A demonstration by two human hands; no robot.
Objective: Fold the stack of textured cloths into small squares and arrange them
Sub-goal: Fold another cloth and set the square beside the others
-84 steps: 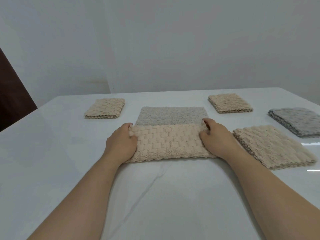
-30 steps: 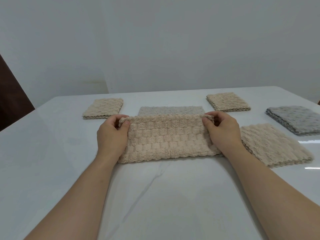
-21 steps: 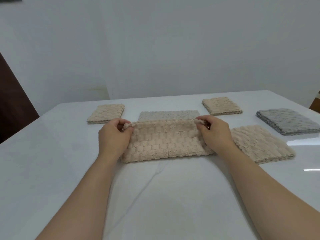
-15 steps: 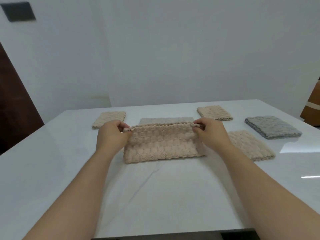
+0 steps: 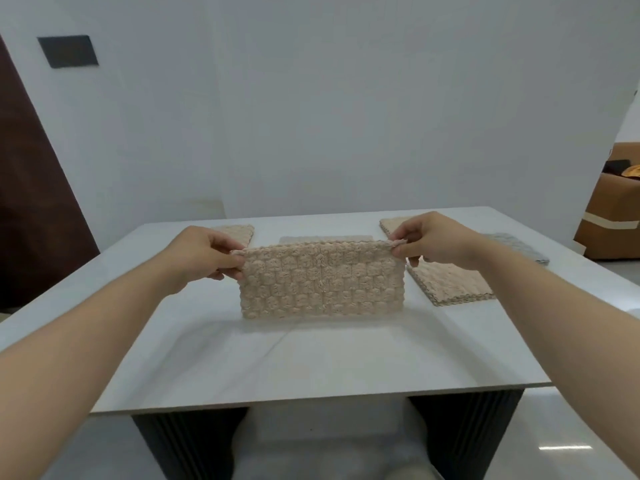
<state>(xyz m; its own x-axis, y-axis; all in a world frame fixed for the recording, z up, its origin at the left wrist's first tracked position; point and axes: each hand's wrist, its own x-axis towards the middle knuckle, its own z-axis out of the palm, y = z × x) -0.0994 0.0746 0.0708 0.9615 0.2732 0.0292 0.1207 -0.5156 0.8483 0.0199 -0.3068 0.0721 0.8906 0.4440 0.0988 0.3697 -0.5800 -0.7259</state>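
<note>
Left hand [image 5: 201, 256] and right hand [image 5: 433, 242] pinching top corners of beige cloth [image 5: 322, 282], hanging above worktop [image 5: 311, 358], grey cloth [image 5: 325, 239] behind it

Nubby beige cloth [image 5: 322, 280]; glossy tabletop [image 5: 311, 358].

Both bare forearms stretch forward, level and apart. The left hand [image 5: 201, 253] and right hand [image 5: 434, 242] each pinch an upper corner of the cloth [image 5: 322, 284] between thumb and fingers.

The cloth [image 5: 322, 282] is beige, in a puffy checker weave. The square [image 5: 450, 284] at 3 o'clock matches it, the 2 o'clock pile [image 5: 519, 244] is grey, and the counter [image 5: 311, 362] is white, faintly grey-veined.
</note>
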